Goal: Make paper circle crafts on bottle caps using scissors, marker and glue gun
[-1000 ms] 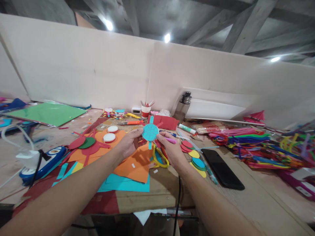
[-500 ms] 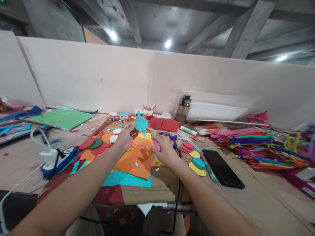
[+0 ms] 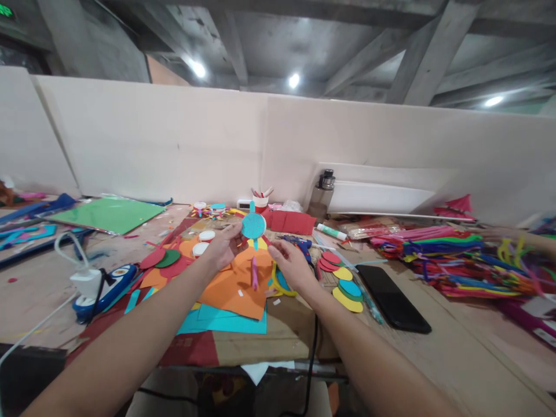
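Head: cluttered table (image 3: pixel 35 301), partition (image 3: pixel 174 139), concrete ceiling (image 3: pixel 278 40).

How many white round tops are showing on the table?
3: one and a nearer one just left of the left hand, and a third farther back, beside a blue top. The arm may hide more.

left fingers (image 3: pixel 233 233) hold a blue disc (image 3: pixel 253 226), right hand (image 3: pixel 293 266) near a pink pen (image 3: pixel 254 274).

Your blue disc (image 3: pixel 253 226) looked like matt paper, the orange sheet (image 3: pixel 234 285) before you smooth and matt, the pink pen (image 3: pixel 254 274) plastic, the black phone (image 3: pixel 393 298) glossy
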### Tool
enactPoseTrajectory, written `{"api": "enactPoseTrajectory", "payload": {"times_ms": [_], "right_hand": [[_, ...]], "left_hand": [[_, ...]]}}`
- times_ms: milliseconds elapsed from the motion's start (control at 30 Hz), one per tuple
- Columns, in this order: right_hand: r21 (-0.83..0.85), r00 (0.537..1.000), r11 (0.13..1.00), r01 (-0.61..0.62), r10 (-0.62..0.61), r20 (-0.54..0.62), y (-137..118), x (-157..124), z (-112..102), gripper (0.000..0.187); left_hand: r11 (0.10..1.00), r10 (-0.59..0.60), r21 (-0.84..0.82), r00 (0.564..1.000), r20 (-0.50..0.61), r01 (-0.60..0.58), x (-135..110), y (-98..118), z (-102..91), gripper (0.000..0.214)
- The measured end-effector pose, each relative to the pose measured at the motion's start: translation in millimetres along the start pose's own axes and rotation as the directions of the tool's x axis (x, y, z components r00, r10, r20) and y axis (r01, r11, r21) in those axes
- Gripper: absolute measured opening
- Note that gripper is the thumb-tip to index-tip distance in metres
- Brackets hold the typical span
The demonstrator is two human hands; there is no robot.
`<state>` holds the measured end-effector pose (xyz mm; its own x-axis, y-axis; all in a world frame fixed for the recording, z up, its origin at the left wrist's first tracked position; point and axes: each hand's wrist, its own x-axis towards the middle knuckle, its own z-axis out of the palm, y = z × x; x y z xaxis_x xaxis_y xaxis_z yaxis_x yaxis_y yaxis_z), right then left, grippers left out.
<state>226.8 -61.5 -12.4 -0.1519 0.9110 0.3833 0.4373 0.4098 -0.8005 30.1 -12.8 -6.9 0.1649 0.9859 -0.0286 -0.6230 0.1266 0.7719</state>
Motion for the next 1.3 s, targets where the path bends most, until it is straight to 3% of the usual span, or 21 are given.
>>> {"api": "enactPoseTrajectory", "payload": {"times_ms": [67,133,367,567,700,867,967,1033,1067,1133,1233,1300], "right_hand": [[0.197,0.997,0.980,-0.029,0.042,-0.064,-0.7,4.5,-3.5,0.038],[0.290,0.994,0.955,-0.060,0.086,-0.075,-1.3,6.9,-6.1,0.038],[0.484,0.988,0.861,-0.153,0.138,0.067,5.0,5.7,-2.0,0.030],[0.533,0.959,0.808,-0.249,0.284,0.018,10.3,6.1,-1.8,0.040],[0.638,0.938,0.723,-0.266,0.346,-0.001,11.2,9.2,-5.1,0.044],[0.636,0.931,0.729,-0.253,0.362,-0.044,10.6,11.8,-8.1,0.048],[0.626,0.926,0.737,-0.255,0.373,-0.063,9.6,12.6,-8.8,0.050],[0.616,0.928,0.750,-0.241,0.363,-0.079,9.3,12.9,-8.7,0.049],[0.610,0.931,0.757,-0.233,0.355,-0.086,9.2,13.0,-8.5,0.048],[0.596,0.934,0.771,-0.223,0.344,-0.096,8.8,13.0,-7.9,0.046],[0.595,0.933,0.774,-0.218,0.343,-0.105,6.1,12.6,-7.5,0.045],[0.626,0.930,0.748,-0.220,0.354,-0.096,2.4,12.2,-8.0,0.045]], "left_hand": [[0.999,0.009,0.032,0.999,0.040,-0.010,-1.5,-4.2,1.2,0.035],[0.998,0.003,0.068,0.998,0.070,-0.008,-2.7,-8.1,1.9,0.039],[0.982,-0.047,0.187,0.991,0.125,0.023,-7.2,-17.1,5.2,0.041],[0.899,-0.001,0.438,0.999,0.044,-0.018,-12.3,-15.9,10.7,0.051],[0.758,-0.053,0.646,0.996,-0.072,0.087,-14.7,-0.2,14.0,0.050],[0.580,-0.035,0.808,0.994,-0.102,0.104,-9.6,30.2,5.3,0.039],[0.344,0.123,0.939,0.990,-0.066,0.020,-7.3,51.5,-2.0,0.034],[0.154,0.270,0.987,0.963,-0.003,-0.040,-8.7,62.1,-1.1,0.031],[0.111,0.304,0.991,0.952,0.037,-0.074,-10.2,64.6,1.7,0.030],[0.165,0.296,0.975,0.950,0.094,-0.148,-13.6,62.6,11.2,0.031],[0.332,0.213,0.907,0.958,0.194,-0.258,-16.5,45.5,27.9,0.037],[0.433,0.099,0.851,0.954,0.283,-0.298,-15.8,32.8,35.5,0.043]]}}
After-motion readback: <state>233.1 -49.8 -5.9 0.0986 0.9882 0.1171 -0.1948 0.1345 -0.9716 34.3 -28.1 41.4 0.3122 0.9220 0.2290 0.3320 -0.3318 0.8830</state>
